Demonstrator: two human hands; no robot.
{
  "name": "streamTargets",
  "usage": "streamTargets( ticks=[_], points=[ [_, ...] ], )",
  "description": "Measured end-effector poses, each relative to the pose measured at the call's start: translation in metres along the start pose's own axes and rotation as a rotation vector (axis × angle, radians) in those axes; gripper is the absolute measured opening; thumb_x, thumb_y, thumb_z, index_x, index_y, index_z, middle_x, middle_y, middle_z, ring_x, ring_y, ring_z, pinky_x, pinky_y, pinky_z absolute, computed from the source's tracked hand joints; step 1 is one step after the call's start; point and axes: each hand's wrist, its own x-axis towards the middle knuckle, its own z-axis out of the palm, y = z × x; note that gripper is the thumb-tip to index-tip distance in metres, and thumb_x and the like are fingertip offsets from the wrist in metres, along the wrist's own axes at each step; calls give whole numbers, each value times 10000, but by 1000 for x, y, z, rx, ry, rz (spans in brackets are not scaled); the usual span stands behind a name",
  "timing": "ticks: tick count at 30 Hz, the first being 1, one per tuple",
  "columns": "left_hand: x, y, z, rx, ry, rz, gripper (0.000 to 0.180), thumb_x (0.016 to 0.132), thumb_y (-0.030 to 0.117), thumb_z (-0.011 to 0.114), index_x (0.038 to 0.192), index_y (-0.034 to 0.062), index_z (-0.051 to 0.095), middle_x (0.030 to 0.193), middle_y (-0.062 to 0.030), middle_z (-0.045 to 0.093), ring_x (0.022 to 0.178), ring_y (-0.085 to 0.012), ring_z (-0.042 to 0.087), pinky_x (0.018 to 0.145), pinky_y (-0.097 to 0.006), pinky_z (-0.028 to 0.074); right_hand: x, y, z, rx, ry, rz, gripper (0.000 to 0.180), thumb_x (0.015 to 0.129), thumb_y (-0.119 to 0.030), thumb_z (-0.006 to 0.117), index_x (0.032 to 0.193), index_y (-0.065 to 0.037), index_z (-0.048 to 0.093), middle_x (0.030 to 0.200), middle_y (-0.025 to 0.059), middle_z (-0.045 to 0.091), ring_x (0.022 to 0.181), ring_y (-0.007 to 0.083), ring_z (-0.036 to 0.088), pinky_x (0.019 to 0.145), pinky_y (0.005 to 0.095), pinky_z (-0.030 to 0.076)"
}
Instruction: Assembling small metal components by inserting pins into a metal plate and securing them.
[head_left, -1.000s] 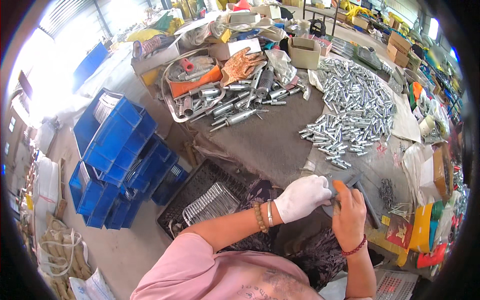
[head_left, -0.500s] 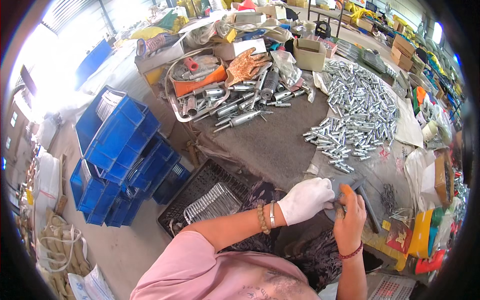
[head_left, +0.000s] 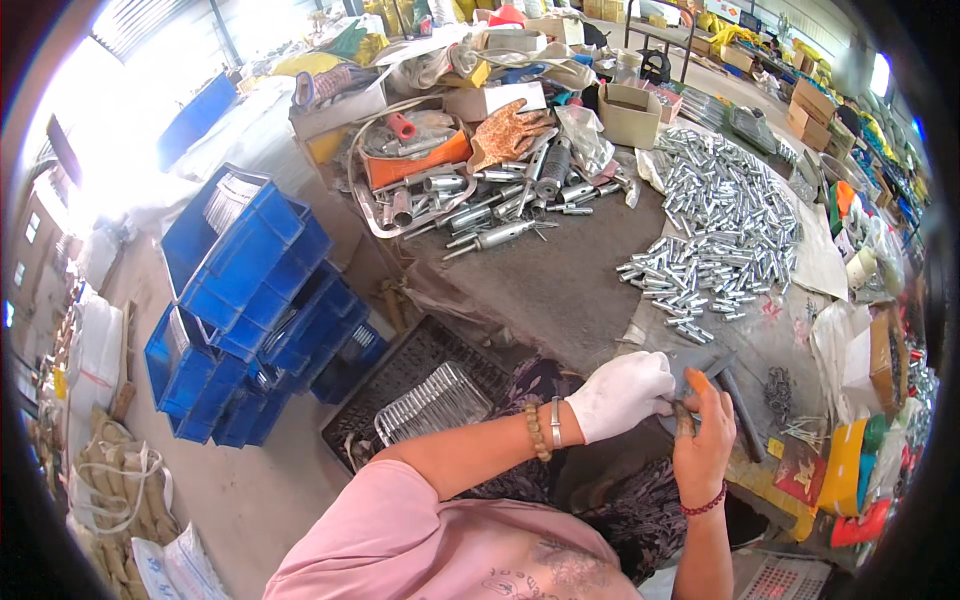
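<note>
My left hand (head_left: pixel 622 398), in a white glove, is closed with its fingertips pinched at the near edge of the workbench. Bare and with bent fingers, my right hand (head_left: pixel 703 440) meets it from the right. Whatever lies between the fingertips is too small and covered to make out. Just beyond them is a grey metal plate (head_left: pixel 692 362), and a dark metal bar (head_left: pixel 742 415) slants beside my right hand. A large heap of shiny metal sleeves (head_left: pixel 720 215) spreads over a pale cloth farther up the bench.
Blue plastic bins (head_left: pixel 240 290) stand stacked on the floor at left. A black crate (head_left: pixel 350 400) beside my left forearm holds a bundle of metal rods (head_left: pixel 435 405). Tools, an orange glove (head_left: pixel 508 133) and an open carton (head_left: pixel 628 115) crowd the bench's far side.
The whole view has shifted slightly, with the bench and bins a little farther right. Both hands stay together in almost the same pose.
</note>
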Motion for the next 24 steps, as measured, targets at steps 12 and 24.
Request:
streamTargets(
  ticks=[12,24],
  points=[
    [3,3,-3,65,40,88,216,797,175,866,915,74,717,917,-132,662,924,-359,668,846,-464,558,4,-4,-10,-116,19,-94,559,793,-17,743,1348,-61,697,1091,147,695,1044,364,635,994,494,467],
    [7,10,-11,6,-42,16,145,845,82,844,965,49,770,955,-96,670,940,-315,654,855,-421,537,-9,59,-68,-478,-110,106,574,799,8,763,1364,-51,684,1142,149,693,1110,375,658,993,479,524]
  ],
)
